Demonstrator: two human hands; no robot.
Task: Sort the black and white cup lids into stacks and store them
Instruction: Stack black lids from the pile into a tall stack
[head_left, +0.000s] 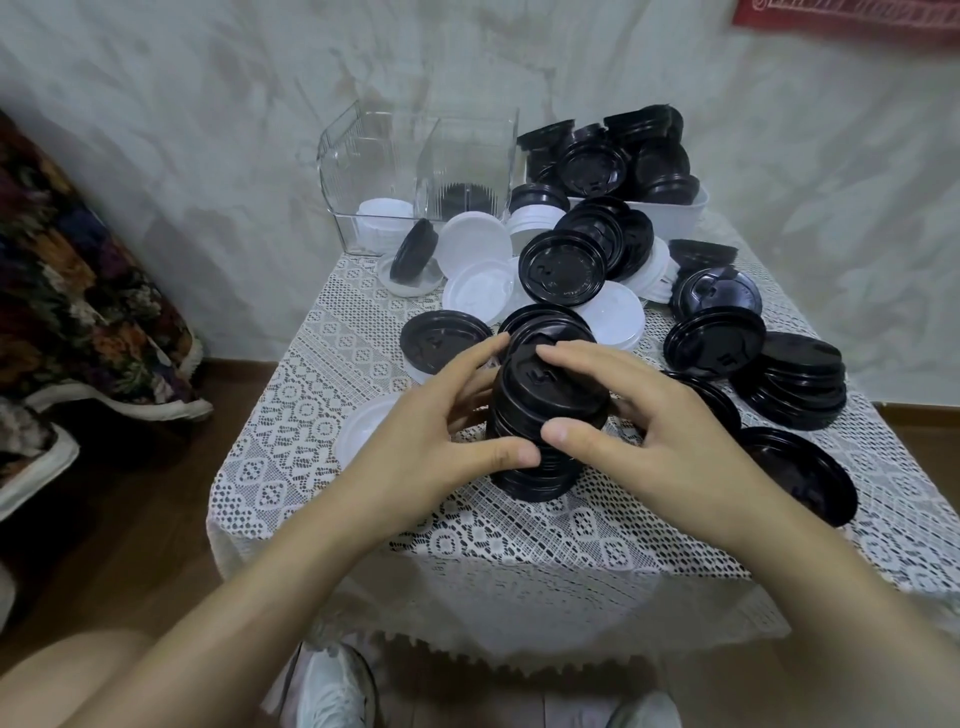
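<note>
The table under its lace cloth (322, 374) filled most of my view. At its far edge stood the clear two-part container (374, 171), with white lids (384, 218) in its left half and a dark lid in its right. Just beside it sat a white tub (685, 208) heaped with black lids. Near the front, the stack of black lids (545, 415) stood on the cloth, and I gripped it with both hands: my left hand (431, 441) curled round its left side, my right hand (660, 441) round its right, thumbs pressing the near face. Loose white lids (475, 244) and single black lids (441, 340) lay scattered behind it.
</note>
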